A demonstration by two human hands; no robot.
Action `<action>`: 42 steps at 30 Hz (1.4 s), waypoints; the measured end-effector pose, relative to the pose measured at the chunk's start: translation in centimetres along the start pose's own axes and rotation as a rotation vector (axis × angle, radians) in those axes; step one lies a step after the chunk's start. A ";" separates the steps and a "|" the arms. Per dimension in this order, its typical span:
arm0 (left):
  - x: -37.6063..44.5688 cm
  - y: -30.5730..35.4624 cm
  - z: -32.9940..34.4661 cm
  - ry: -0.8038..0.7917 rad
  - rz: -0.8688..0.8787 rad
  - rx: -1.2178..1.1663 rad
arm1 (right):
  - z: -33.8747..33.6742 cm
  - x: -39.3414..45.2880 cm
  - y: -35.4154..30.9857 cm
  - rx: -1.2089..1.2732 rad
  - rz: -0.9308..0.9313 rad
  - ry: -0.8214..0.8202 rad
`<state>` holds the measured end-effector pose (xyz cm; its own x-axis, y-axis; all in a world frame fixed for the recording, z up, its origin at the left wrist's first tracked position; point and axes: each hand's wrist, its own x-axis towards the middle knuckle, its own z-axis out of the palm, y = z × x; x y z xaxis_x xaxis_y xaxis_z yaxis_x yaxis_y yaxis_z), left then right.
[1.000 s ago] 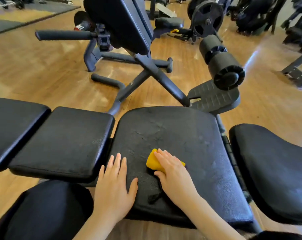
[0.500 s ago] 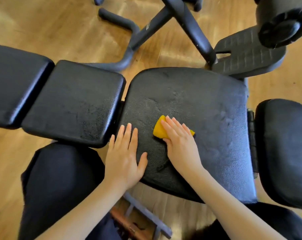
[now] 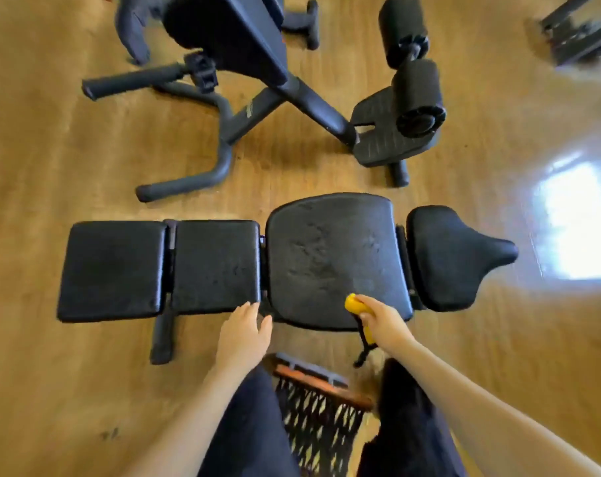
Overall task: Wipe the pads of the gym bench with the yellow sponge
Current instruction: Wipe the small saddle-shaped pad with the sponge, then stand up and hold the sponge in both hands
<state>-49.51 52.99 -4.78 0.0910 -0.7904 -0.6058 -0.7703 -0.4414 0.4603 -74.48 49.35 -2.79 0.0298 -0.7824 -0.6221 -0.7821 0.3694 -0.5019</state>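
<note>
The gym bench lies flat across the wooden floor with several black pads in a row. The widest pad (image 3: 337, 259) has streaks on its surface. My right hand (image 3: 383, 321) grips the yellow sponge (image 3: 355, 304) at that pad's near edge, and a black strap hangs down from the sponge. My left hand (image 3: 245, 333), fingers straight, hovers at the near edge by the gap between the second pad (image 3: 216, 266) and the widest one. The far left pad (image 3: 113, 270) and the narrow nose-shaped right pad (image 3: 454, 256) are untouched.
Another black exercise machine (image 3: 257, 74) with foam rollers (image 3: 416, 94) and a footplate stands on the floor beyond the bench. A mesh-seated stool edge (image 3: 316, 380) shows between my legs. A bright window glare lies on the floor at right.
The camera has risen well above the bench. My right hand has pulled the sponge back to the near edge and curled round it. My left hand has come off the widest pad.
</note>
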 end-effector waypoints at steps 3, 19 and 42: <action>-4.3 -2.5 -4.3 -0.141 -0.027 -0.021 | -1.7 -6.4 -2.5 0.094 0.112 0.138; -7.2 -14.1 -16.7 -0.348 0.068 0.278 | 9.2 -25.8 -7.8 0.604 0.599 0.336; -11.4 -38.4 -31.8 -0.420 0.000 0.237 | 31.2 -31.2 -25.3 0.672 0.631 0.330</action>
<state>-0.87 65.44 5.05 -0.1346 -0.5288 -0.8380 -0.8974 -0.2936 0.3294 -36.17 80.05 10.51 -0.5278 -0.4058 -0.7461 -0.0739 0.8971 -0.4356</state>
